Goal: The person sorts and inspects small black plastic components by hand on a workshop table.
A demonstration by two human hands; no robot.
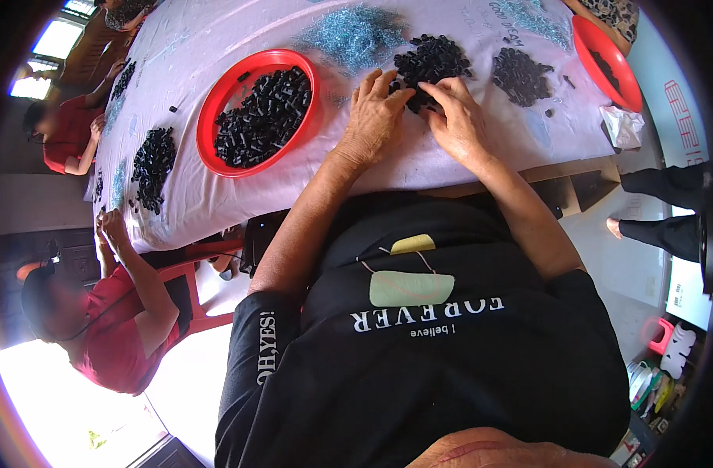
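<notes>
Both my hands work at the near edge of a heap of small black tube-like pieces point(433, 61) on the cloth-covered table. My left hand point(369, 113) is bent inward at the heap's left side, its fingers curled toward the thumb; whatever is between the tips is too small to make out. At the heap's near right side is my right hand point(459, 123), with index finger and thumb reaching to the black pieces and a gap between them. Just beyond lies a pile of clear bluish pieces point(355, 37).
Left of my hands stands a red basin point(203, 129) of black pieces. A flatter dark heap point(520, 76) lies to the right, near another red basin point(633, 95) and a crumpled white bag point(623, 127). Two people in red work along the left edge beside more black heaps point(153, 168).
</notes>
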